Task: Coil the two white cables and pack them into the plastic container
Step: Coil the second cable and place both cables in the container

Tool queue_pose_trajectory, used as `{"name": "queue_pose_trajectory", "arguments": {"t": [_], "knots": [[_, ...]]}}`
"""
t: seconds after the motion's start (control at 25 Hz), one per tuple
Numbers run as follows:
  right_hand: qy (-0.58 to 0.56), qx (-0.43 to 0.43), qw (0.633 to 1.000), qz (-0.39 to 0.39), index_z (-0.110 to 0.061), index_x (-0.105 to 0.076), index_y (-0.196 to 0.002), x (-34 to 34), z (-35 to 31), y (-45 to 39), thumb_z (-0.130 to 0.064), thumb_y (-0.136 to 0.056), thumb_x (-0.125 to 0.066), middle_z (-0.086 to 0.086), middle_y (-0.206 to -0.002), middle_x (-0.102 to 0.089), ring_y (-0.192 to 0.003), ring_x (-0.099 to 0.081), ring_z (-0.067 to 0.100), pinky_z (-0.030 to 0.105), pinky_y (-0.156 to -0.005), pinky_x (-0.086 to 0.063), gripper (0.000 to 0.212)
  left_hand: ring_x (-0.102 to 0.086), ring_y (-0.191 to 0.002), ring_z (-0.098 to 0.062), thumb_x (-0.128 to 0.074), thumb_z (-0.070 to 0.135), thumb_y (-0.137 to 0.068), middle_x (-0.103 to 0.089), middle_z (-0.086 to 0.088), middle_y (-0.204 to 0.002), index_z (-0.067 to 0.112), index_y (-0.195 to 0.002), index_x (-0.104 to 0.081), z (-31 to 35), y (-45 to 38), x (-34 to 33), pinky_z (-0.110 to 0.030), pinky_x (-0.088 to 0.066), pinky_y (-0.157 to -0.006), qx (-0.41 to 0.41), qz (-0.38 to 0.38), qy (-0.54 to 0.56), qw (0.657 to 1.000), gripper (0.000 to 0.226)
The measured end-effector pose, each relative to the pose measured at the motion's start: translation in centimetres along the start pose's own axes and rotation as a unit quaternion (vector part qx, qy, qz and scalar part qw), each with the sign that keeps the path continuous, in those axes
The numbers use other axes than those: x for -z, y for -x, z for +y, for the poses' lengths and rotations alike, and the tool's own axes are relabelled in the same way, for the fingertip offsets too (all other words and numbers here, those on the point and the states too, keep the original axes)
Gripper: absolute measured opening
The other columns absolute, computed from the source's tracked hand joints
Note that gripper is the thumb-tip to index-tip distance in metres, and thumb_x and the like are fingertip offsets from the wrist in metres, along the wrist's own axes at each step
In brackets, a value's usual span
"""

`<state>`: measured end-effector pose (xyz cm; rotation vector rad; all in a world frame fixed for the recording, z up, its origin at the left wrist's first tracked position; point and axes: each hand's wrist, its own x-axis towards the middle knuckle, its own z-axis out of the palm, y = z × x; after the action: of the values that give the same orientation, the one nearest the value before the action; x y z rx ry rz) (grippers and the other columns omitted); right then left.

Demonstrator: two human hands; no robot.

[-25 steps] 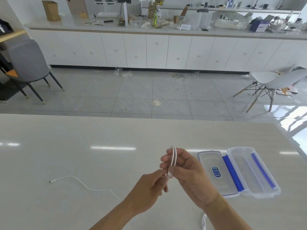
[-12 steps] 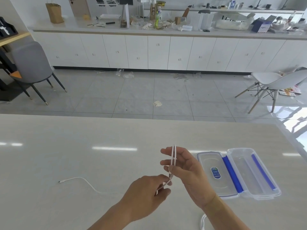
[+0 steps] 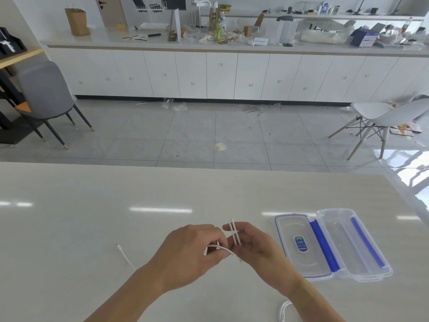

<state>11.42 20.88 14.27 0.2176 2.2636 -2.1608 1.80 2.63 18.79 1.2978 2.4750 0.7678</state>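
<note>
**Cable half-wound, second one barely peeking in**

The left hand (image 3: 185, 254) covers most of the loose run of the white cable (image 3: 234, 234), so you can't really trace it; only a tail end (image 3: 124, 254) shows on the tabletop left of that hand. The right hand (image 3: 253, 247) has its fingers closed around a few upright loops of the cable, and the left hand is pinching the strand just beside them. A second white cable (image 3: 283, 310) is mostly hidden under the right forearm at the near edge, cut off by the frame.

The plastic container (image 3: 371, 273) lies open toward the tabletop's right edge, its lid (image 3: 287, 252) flat beside it, nothing in it. The tabletop (image 3: 92, 228) is pale and glossy. Beyond it there's a tiled floor with scraps, a grey chair (image 3: 44, 94), a white chair (image 3: 383, 112) and a cluttered counter (image 3: 232, 47).
</note>
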Motion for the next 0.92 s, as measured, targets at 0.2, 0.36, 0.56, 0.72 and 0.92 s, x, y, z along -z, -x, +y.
{"name": "queue_pose_trajectory", "arguments": {"t": [0.2, 0.36, 0.56, 0.72, 0.92], "knots": [[-0.082, -0.018, 0.995, -0.057, -0.003, -0.059, -0.121, 0.0, -0.5, 0.4, 0.0, -0.089, -0.048, 0.011, -0.092, -0.073, -0.084, -0.066, 0.023, 0.029, -0.08, -0.049, 0.034, -0.055, -0.076, -0.001, -0.065, 0.044, -0.089, -0.057, 0.019, -0.087, 0.039, -0.093, -0.062, -0.8, -0.8, 1.8, -0.013, -0.038, -0.062, -0.013, -0.009, 0.037, 0.999, 0.008], [-0.087, -0.024, 0.992, -0.087, -0.003, -0.059, -0.122, -0.1, -0.5, 0.6, -0.003, -0.095, -0.05, 0.01, -0.095, -0.073, -0.085, -0.064, 0.023, 0.034, -0.081, -0.045, 0.028, -0.06, -0.084, -0.01, -0.07, 0.035, -0.09, -0.062, 0.015, -0.093, 0.035, -0.091, -0.068, -1.0, -1.3, 2.7, -0.016, -0.046, -0.069, -0.019, 0.002, 0.1, 0.995, 0.002], [-0.086, -0.015, 0.991, -0.105, -0.005, -0.059, -0.122, -0.2, -0.8, 0.9, -0.004, -0.099, -0.048, 0.007, -0.095, -0.073, -0.085, -0.065, 0.022, 0.035, -0.082, -0.047, 0.026, -0.063, -0.086, -0.012, -0.076, 0.025, -0.087, -0.066, 0.014, -0.093, 0.031, -0.088, -0.071, -1.6, -1.9, 2.4, -0.012, -0.047, -0.076, -0.018, 0.02, 0.171, 0.985, 0.008], [-0.147, -0.002, 0.984, -0.1, -0.005, -0.061, -0.122, 0.0, -1.3, 1.0, -0.003, -0.098, -0.05, 0.011, -0.093, -0.071, -0.083, -0.064, 0.025, 0.03, -0.082, -0.049, 0.026, -0.067, -0.086, -0.013, -0.071, 0.027, -0.091, -0.072, 0.009, -0.093, 0.032, -0.091, -0.074, -2.8, -2.1, 1.1, -0.019, -0.052, -0.08, 0.014, 0.04, 0.263, 0.964, 0.006], [-0.22, 0.008, 0.971, -0.092, -0.003, -0.063, -0.122, -0.2, -1.9, 0.9, -0.001, -0.096, -0.053, 0.014, -0.096, -0.071, -0.086, -0.065, 0.028, 0.033, -0.085, -0.05, 0.028, -0.066, -0.08, -0.02, -0.059, 0.041, -0.096, -0.072, -0.008, -0.088, 0.023, -0.101, -0.074, -3.0, -1.6, -1.9, -0.029, -0.056, -0.08, 0.051, 0.048, 0.375, 0.924, 0.024]]}}
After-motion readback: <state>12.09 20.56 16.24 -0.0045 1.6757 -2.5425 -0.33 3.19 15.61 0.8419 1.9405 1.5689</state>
